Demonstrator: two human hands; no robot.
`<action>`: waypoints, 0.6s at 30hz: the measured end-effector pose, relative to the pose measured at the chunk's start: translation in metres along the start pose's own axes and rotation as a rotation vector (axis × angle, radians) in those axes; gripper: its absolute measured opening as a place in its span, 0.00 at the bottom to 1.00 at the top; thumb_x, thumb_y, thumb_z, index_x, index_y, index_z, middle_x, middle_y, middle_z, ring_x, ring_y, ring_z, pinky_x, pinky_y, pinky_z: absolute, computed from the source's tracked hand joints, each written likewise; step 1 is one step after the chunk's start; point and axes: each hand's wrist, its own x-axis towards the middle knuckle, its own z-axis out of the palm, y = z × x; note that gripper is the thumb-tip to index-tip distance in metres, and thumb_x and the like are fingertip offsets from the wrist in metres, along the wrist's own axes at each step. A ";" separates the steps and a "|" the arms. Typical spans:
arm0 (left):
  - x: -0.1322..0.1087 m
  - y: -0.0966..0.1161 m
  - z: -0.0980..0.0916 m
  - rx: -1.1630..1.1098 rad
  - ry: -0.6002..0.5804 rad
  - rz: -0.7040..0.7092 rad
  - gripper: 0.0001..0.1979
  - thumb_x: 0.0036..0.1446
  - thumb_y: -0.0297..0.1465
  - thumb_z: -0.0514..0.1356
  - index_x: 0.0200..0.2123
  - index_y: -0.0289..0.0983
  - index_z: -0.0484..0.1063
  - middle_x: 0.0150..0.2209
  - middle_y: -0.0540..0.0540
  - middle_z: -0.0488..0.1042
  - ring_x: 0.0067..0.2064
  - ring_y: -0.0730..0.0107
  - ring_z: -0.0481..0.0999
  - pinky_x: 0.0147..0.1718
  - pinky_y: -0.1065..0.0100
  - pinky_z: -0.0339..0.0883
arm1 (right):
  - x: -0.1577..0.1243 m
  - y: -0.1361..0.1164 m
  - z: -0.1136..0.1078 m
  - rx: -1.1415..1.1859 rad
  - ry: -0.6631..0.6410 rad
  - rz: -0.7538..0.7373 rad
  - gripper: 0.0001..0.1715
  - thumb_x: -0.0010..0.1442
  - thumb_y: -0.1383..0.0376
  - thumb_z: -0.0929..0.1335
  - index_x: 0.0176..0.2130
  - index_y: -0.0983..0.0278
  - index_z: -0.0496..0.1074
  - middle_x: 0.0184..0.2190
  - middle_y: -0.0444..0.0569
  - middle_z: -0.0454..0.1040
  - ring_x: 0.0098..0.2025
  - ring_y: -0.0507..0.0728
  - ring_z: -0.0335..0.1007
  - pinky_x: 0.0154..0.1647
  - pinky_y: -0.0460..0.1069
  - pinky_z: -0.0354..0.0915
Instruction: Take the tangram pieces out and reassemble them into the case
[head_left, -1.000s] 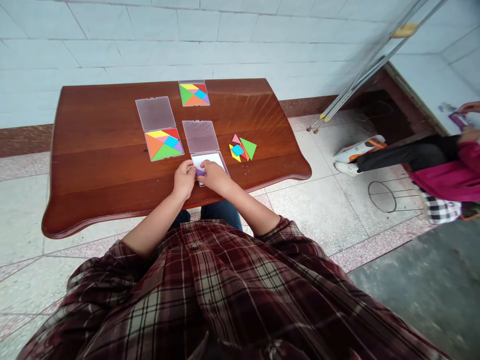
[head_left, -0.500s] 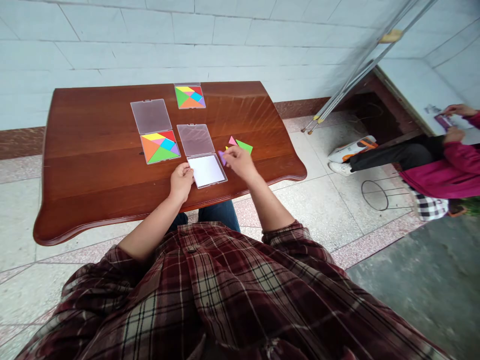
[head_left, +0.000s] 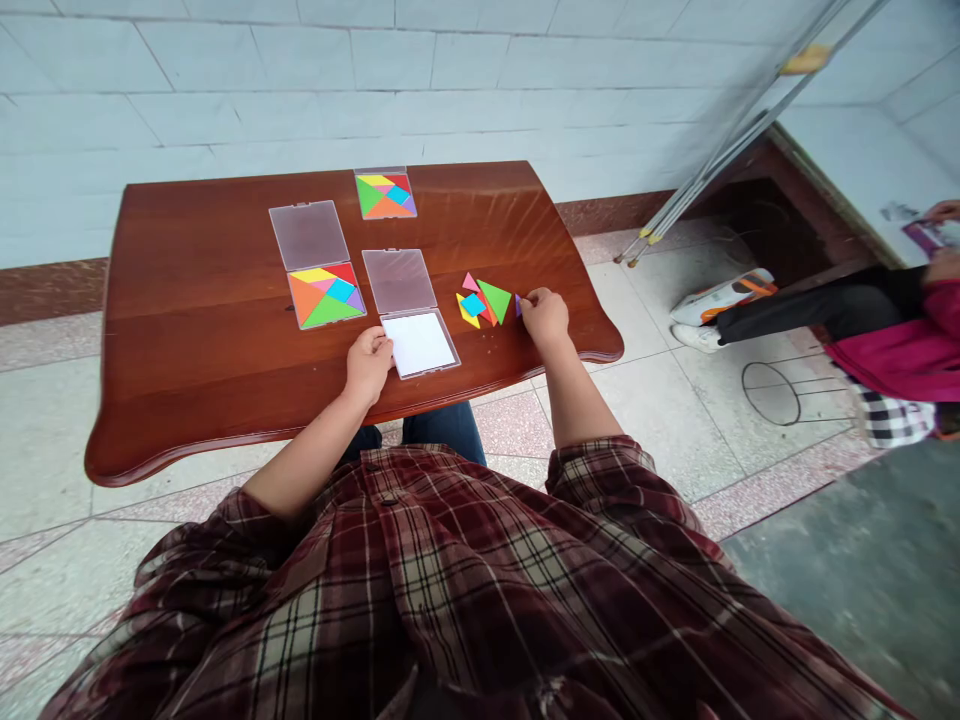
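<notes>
My left hand (head_left: 369, 362) rests curled against the left edge of an open clear case (head_left: 420, 344) whose white tray holds nothing. Its clear lid (head_left: 399, 280) lies flat behind it. My right hand (head_left: 545, 315) pinches a small purple tangram piece (head_left: 518, 305) down at the table, just right of a loose pile of coloured pieces (head_left: 483, 300) with a green triangle on top.
On the brown wooden table (head_left: 187, 300) lie a second open case with a filled tangram (head_left: 326, 296) and a third filled tangram (head_left: 385, 194) at the back. A seated person in pink (head_left: 892, 350) is at the right, beside a wire stand (head_left: 772, 392).
My right hand lifted the purple piece out of the white tray and carried it right to the loose pile. My left hand stayed at the case.
</notes>
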 end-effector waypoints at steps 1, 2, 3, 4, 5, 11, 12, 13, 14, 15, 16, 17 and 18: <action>0.000 0.001 0.000 0.006 -0.004 -0.005 0.07 0.52 0.24 0.55 0.36 0.36 0.69 0.30 0.51 0.74 0.32 0.74 0.75 0.32 0.71 0.71 | -0.001 -0.003 -0.001 -0.030 0.008 -0.018 0.15 0.62 0.64 0.64 0.46 0.67 0.73 0.48 0.62 0.73 0.46 0.64 0.71 0.51 0.57 0.64; 0.000 0.001 0.000 0.017 -0.007 -0.009 0.07 0.52 0.24 0.55 0.36 0.36 0.69 0.29 0.51 0.74 0.31 0.74 0.75 0.32 0.71 0.71 | -0.002 -0.007 -0.001 -0.049 0.011 -0.050 0.17 0.62 0.63 0.65 0.49 0.67 0.72 0.50 0.63 0.71 0.47 0.64 0.70 0.52 0.57 0.63; 0.001 0.001 0.000 0.037 -0.008 -0.012 0.07 0.52 0.24 0.55 0.35 0.36 0.69 0.29 0.51 0.74 0.30 0.73 0.75 0.32 0.71 0.71 | -0.002 -0.011 -0.001 -0.057 0.002 -0.093 0.19 0.62 0.63 0.65 0.51 0.67 0.71 0.52 0.63 0.70 0.47 0.64 0.70 0.52 0.57 0.64; 0.002 0.001 -0.001 0.066 -0.008 -0.012 0.07 0.52 0.24 0.55 0.35 0.36 0.69 0.28 0.52 0.74 0.30 0.73 0.74 0.31 0.70 0.71 | -0.002 -0.016 0.000 -0.061 -0.020 -0.137 0.20 0.61 0.63 0.65 0.52 0.67 0.70 0.52 0.63 0.70 0.48 0.64 0.70 0.52 0.57 0.64; 0.003 0.001 -0.002 0.106 -0.004 -0.003 0.07 0.52 0.24 0.55 0.35 0.37 0.70 0.28 0.52 0.74 0.29 0.72 0.74 0.31 0.70 0.70 | -0.002 -0.020 0.001 -0.068 -0.054 -0.172 0.21 0.61 0.63 0.66 0.53 0.67 0.70 0.51 0.62 0.70 0.48 0.64 0.69 0.52 0.57 0.64; 0.007 -0.002 -0.015 0.414 0.018 0.190 0.06 0.50 0.23 0.57 0.31 0.38 0.70 0.25 0.52 0.73 0.28 0.70 0.72 0.34 0.68 0.65 | 0.009 -0.034 0.007 -0.174 -0.193 -0.169 0.29 0.56 0.55 0.72 0.53 0.67 0.70 0.52 0.64 0.69 0.48 0.65 0.71 0.51 0.58 0.65; 0.006 -0.001 -0.017 0.443 0.004 0.211 0.06 0.49 0.23 0.57 0.31 0.39 0.70 0.25 0.53 0.73 0.28 0.69 0.71 0.34 0.68 0.65 | 0.011 -0.034 0.008 -0.178 -0.198 -0.164 0.30 0.55 0.54 0.72 0.52 0.67 0.71 0.51 0.64 0.69 0.48 0.65 0.71 0.51 0.58 0.65; 0.004 0.000 -0.018 0.466 -0.012 0.226 0.06 0.49 0.23 0.57 0.31 0.39 0.69 0.25 0.53 0.73 0.28 0.69 0.71 0.34 0.68 0.64 | 0.014 -0.034 0.008 -0.175 -0.204 -0.158 0.30 0.54 0.53 0.73 0.51 0.67 0.71 0.51 0.64 0.70 0.47 0.65 0.71 0.50 0.58 0.65; 0.002 0.002 -0.018 0.490 -0.028 0.237 0.06 0.49 0.23 0.57 0.31 0.39 0.69 0.25 0.52 0.73 0.28 0.68 0.71 0.34 0.68 0.64 | 0.016 -0.034 0.008 -0.168 -0.210 -0.150 0.31 0.53 0.52 0.73 0.50 0.67 0.71 0.50 0.64 0.70 0.47 0.65 0.71 0.50 0.58 0.66; 0.000 0.005 -0.018 0.518 -0.040 0.244 0.06 0.50 0.23 0.57 0.31 0.40 0.68 0.25 0.52 0.73 0.28 0.68 0.71 0.34 0.67 0.64 | 0.019 -0.034 0.009 -0.159 -0.215 -0.140 0.30 0.52 0.52 0.74 0.48 0.67 0.72 0.49 0.63 0.70 0.46 0.65 0.71 0.49 0.58 0.66; -0.002 0.007 -0.018 0.557 -0.049 0.250 0.06 0.50 0.23 0.57 0.31 0.40 0.68 0.25 0.51 0.72 0.29 0.67 0.71 0.35 0.66 0.64 | 0.021 -0.033 0.009 -0.149 -0.218 -0.127 0.29 0.51 0.52 0.75 0.46 0.68 0.72 0.48 0.63 0.71 0.45 0.64 0.71 0.49 0.58 0.66; -0.004 0.010 -0.017 0.607 -0.053 0.256 0.06 0.50 0.23 0.57 0.30 0.40 0.68 0.26 0.51 0.72 0.29 0.66 0.70 0.36 0.66 0.64 | 0.022 -0.033 0.009 -0.140 -0.217 -0.113 0.28 0.50 0.53 0.75 0.45 0.68 0.72 0.48 0.63 0.71 0.45 0.64 0.71 0.48 0.57 0.66; -0.005 0.013 -0.017 0.662 -0.056 0.266 0.06 0.50 0.23 0.57 0.29 0.40 0.67 0.26 0.50 0.72 0.30 0.65 0.70 0.37 0.64 0.65 | 0.024 -0.034 0.009 -0.133 -0.213 -0.098 0.27 0.49 0.55 0.76 0.43 0.68 0.72 0.47 0.62 0.71 0.45 0.63 0.71 0.48 0.57 0.66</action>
